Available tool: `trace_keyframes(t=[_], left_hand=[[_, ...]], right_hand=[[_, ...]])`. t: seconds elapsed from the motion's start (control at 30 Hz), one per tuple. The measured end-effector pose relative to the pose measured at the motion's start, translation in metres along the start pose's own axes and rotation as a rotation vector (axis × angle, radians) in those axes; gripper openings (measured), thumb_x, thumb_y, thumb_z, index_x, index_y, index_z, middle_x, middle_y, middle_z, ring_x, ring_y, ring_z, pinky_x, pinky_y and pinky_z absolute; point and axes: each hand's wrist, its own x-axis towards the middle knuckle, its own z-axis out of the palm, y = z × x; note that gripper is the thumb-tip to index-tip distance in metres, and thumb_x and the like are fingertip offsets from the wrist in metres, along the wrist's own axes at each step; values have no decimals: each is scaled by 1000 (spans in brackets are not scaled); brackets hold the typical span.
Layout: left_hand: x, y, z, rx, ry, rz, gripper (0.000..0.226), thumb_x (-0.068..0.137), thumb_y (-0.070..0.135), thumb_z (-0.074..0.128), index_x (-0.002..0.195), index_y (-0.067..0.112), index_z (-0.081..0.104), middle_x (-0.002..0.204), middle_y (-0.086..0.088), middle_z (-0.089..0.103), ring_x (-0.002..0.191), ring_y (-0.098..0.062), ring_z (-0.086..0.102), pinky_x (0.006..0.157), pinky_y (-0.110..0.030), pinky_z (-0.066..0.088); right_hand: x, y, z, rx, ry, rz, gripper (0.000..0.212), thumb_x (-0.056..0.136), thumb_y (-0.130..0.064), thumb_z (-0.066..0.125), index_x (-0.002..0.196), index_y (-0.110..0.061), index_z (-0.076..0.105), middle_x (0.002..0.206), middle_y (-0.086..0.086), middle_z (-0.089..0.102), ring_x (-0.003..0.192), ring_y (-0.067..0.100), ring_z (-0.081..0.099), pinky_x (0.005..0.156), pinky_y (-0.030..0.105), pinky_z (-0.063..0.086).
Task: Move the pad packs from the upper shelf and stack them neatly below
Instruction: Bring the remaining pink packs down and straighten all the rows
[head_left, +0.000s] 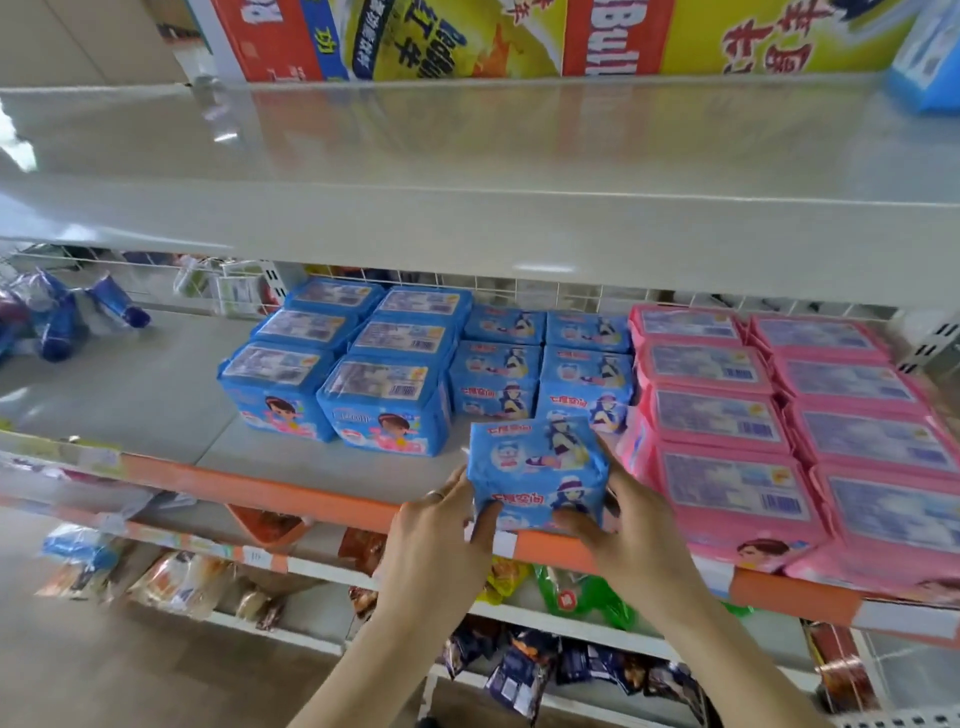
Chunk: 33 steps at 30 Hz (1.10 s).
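Glossy printed plastic film on the blue pad pack (537, 470), smooth and slightly crinkled at the corners. Same shiny film on the pink packs (727, 467). Smooth, painted-looking, faintly reflective finish on the upper shelf (467, 156). Thin white wire for the back grid (519, 286). Glossy orange strip (291, 493) along the shelf edge. Printed cardboard-looking boxes (519, 36) on top.
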Motion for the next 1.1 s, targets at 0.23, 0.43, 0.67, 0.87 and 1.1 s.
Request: trace_keyframes(t=[0.23, 0.43, 0.67, 0.87, 1.1], left_hand=[[46, -34, 2, 111, -220, -95, 22, 100, 34, 52, 106, 14, 57, 86, -7, 69, 79, -30, 65, 59, -30, 38], [75, -59, 7, 129, -309, -107, 21, 104, 31, 44, 108, 12, 53, 97, -9, 67, 89, -31, 65, 62, -31, 39], [92, -63, 14, 216, -433, -146, 14, 99, 11, 48, 109, 9, 57, 106, -11, 66, 100, -31, 64, 74, -36, 51], [101, -55, 14, 226, -425, -157, 14, 98, 16, 53, 107, 10, 62, 103, -9, 64, 96, -29, 64, 71, -34, 51], [102, -49, 19, 285, -435, -229, 19, 98, 14, 52, 113, 8, 63, 106, -11, 65, 98, -29, 64, 75, -35, 55]], right_hand=[[33, 20, 49, -21, 158, 68, 64, 78, -34, 81, 136, -26, 54, 117, -13, 68, 106, 12, 67, 91, 39, 58], [62, 34, 82, -64, 245, 150, 54, 79, -29, 83, 127, -18, 62, 110, -5, 73, 99, 16, 70, 84, 46, 60], [71, 37, 102, -18, 346, 189, 44, 81, -27, 81, 118, -10, 64, 89, -27, 71, 88, 1, 68, 75, 17, 52], [76, 31, 106, -89, 371, 192, 45, 84, -25, 79, 125, -19, 62, 92, -29, 65, 87, -8, 64, 75, 4, 48], [86, 36, 104, -79, 320, 147, 48, 82, -20, 80, 126, -16, 61, 95, -23, 68, 86, -12, 64, 75, 10, 52]])
